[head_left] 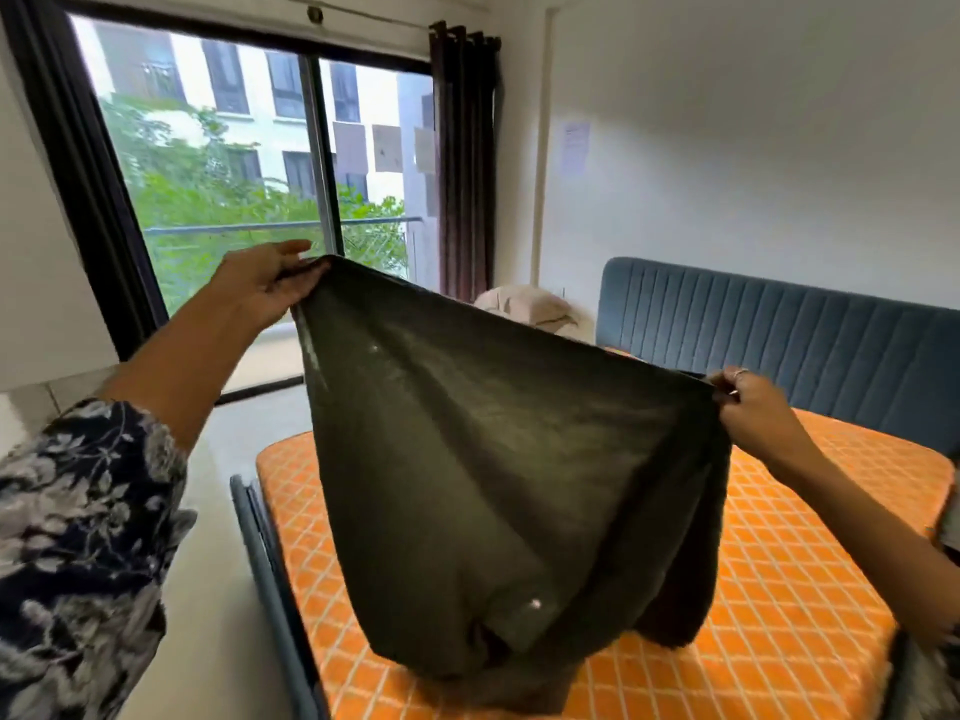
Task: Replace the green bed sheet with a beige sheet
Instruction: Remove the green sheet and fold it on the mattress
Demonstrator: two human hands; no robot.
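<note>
Holding the green sheet (498,459) up over the bare mattress (779,563) — both hands pinching its top edge.
Left hand (265,288) and right hand (753,407) grip only thin folds — a slip could drop it in a heap; the beige sheet (524,306) waits bundled beside the headboard (779,324).

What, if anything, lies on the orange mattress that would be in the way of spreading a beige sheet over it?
Only the green sheet itself: both hands, left hand and right hand, hold its top edge up, but its lower end still rests bunched on the orange mattress. The rest of the visible mattress is bare.
</note>
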